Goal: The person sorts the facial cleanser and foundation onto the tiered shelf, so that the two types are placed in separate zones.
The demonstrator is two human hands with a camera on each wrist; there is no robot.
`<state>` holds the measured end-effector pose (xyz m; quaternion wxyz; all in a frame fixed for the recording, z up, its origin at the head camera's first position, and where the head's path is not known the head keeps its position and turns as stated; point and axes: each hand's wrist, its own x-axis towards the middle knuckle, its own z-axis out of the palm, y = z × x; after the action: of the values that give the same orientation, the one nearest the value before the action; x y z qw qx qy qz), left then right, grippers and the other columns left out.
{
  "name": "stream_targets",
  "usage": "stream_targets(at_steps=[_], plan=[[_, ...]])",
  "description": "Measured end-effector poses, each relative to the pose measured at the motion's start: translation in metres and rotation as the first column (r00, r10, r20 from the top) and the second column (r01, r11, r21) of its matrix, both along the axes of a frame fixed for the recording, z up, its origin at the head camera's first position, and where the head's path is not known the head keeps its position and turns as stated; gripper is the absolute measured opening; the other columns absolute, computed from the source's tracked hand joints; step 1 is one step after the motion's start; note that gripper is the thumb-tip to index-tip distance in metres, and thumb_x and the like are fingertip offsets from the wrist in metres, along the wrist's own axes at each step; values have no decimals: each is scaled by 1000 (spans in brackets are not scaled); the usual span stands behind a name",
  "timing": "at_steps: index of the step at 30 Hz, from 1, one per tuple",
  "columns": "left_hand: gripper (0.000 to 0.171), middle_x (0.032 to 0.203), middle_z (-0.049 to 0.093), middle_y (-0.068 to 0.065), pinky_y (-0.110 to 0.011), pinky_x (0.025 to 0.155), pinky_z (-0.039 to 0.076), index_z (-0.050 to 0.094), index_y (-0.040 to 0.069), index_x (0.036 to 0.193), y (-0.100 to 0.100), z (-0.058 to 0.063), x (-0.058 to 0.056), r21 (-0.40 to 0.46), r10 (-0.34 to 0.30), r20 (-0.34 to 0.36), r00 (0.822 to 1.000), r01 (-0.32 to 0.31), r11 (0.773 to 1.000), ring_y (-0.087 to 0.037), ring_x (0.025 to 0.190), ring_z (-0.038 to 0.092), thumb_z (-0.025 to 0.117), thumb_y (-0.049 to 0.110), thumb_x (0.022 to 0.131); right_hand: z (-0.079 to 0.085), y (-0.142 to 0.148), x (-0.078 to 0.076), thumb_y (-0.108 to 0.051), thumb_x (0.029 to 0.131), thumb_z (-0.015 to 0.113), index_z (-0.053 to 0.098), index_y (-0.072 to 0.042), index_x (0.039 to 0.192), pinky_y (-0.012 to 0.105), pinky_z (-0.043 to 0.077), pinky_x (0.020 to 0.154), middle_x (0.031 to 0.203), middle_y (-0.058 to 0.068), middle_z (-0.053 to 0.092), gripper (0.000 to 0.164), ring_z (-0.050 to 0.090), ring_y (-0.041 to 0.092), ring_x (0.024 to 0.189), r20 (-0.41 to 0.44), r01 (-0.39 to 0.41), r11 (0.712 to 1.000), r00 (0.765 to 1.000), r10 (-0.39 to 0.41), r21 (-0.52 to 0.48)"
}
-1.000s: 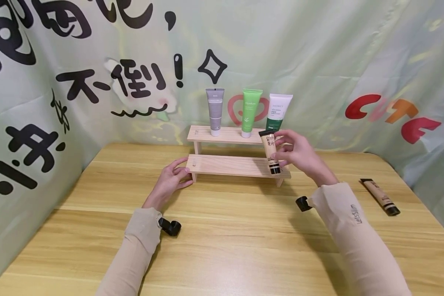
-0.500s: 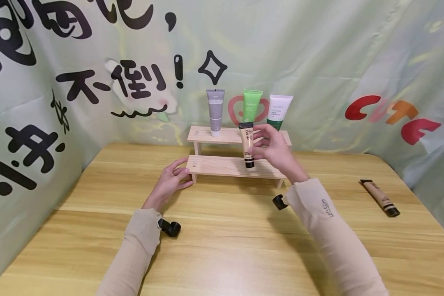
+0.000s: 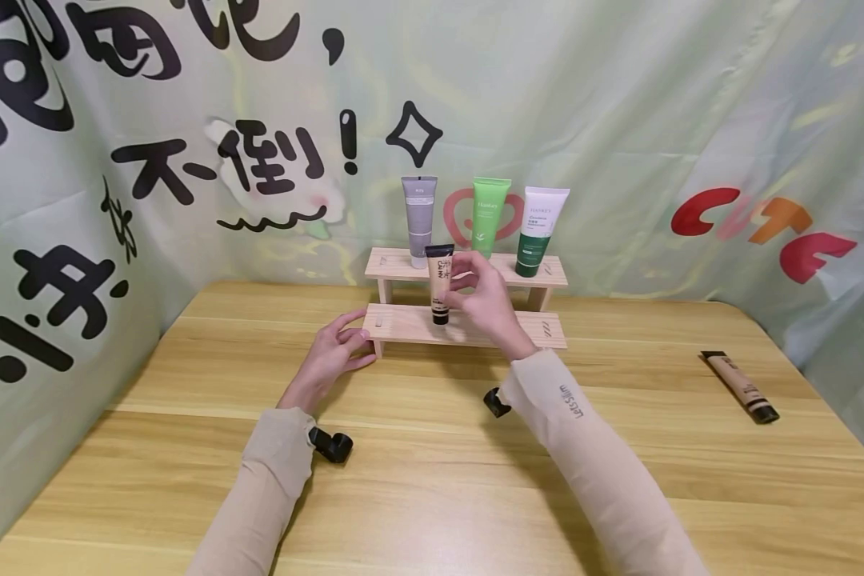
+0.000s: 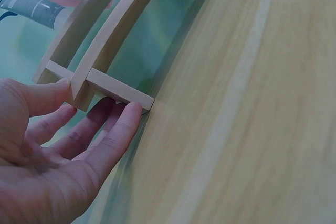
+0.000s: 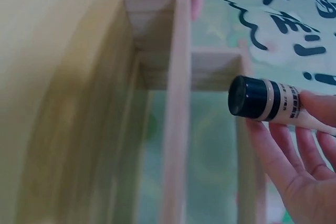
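Note:
My right hand (image 3: 481, 298) pinches a beige squeeze tube (image 3: 440, 282) with a black cap, thumb on one side and fingers on the other. The tube is upright, cap down, over the lower step of a two-step wooden display stand (image 3: 403, 322). In the right wrist view the tube's black cap (image 5: 248, 97) hangs clear of the wood. My left hand (image 3: 331, 350) holds the stand's left end. In the left wrist view its thumb touches the step's end and its curled fingers touch the leg (image 4: 122, 88).
On the upper step stand a grey-purple tube (image 3: 420, 220), a green tube (image 3: 488, 214) and a white-and-green tube (image 3: 540, 232). Another beige tube (image 3: 740, 386) lies on the wooden table (image 3: 418, 480) at right. A printed curtain (image 3: 619, 96) hangs behind.
My right hand has moved left along the stand with the beige tube, from its right end to left of the middle. The tube is now more upright. My left hand stays put.

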<state>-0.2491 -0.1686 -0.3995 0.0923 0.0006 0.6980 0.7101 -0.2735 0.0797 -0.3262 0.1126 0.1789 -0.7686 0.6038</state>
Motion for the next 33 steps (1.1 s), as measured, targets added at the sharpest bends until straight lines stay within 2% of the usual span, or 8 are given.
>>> stream_targets(at_steps=[4, 10, 14, 18, 24, 30, 33], plan=[[51, 145, 48, -31, -42, 98, 55, 32, 7, 159, 0, 0, 0, -4, 1, -2, 1000, -1, 1000, -41, 128, 51, 42, 3, 109, -10, -13, -1, 23, 78, 70, 53, 11, 114, 45, 59, 87, 107, 26, 62, 42, 66, 44, 95, -21, 3, 1000, 1000, -3, 3], [51, 143, 49, -31, -41, 97, 56, 32, 7, 159, 1, 0, 0, -3, 2, 1, 1000, -2, 1000, -40, 127, 53, 43, 3, 109, -21, -25, -3, 22, 78, 71, 54, 7, 110, 40, 60, 86, 105, 27, 65, 39, 67, 41, 93, -71, 39, 999, 997, -37, 30], [51, 141, 50, -30, -41, 97, 56, 33, 8, 159, 0, 0, 0, -1, 4, 4, 1000, -4, 1000, -40, 126, 53, 43, 3, 109, -26, -28, -4, 20, 78, 74, 55, 7, 108, 40, 60, 85, 103, 26, 66, 38, 67, 39, 92, -108, 52, 998, 993, -48, 43], [51, 141, 50, -31, -41, 97, 56, 33, 8, 159, 0, 0, -1, 4, 5, 3, 1000, -5, 1000, -40, 126, 53, 43, 3, 109, -27, -27, -3, 17, 79, 76, 56, 5, 110, 43, 58, 86, 103, 24, 67, 39, 66, 37, 94, -105, 46, 995, 994, -37, 84], [51, 144, 48, -30, -41, 97, 56, 33, 8, 159, 0, 0, 0, 8, 8, 9, 1000, -8, 1000, -41, 129, 52, 43, 2, 109, -21, -17, 1, 15, 81, 75, 55, 6, 116, 41, 59, 87, 108, 23, 64, 41, 66, 37, 99, 4, -12, 994, 1000, 12, 112], [51, 142, 50, -31, -41, 97, 56, 33, 8, 159, 1, 0, -1, 5, 6, 9, 1000, -6, 1000, -41, 127, 53, 43, 3, 109, -11, 10, 6, 16, 83, 71, 51, 9, 129, 40, 59, 89, 118, 30, 61, 50, 64, 38, 103, 151, -43, 990, 988, 22, 137], [51, 139, 52, -29, -40, 97, 56, 33, 8, 159, 1, 0, -1, 4, 10, 15, 1000, -10, 1000, -40, 125, 54, 43, 4, 109, -9, 28, 7, 15, 83, 71, 51, 11, 129, 38, 58, 91, 117, 31, 61, 50, 64, 37, 102, 153, -22, 986, 988, -3, 162]])
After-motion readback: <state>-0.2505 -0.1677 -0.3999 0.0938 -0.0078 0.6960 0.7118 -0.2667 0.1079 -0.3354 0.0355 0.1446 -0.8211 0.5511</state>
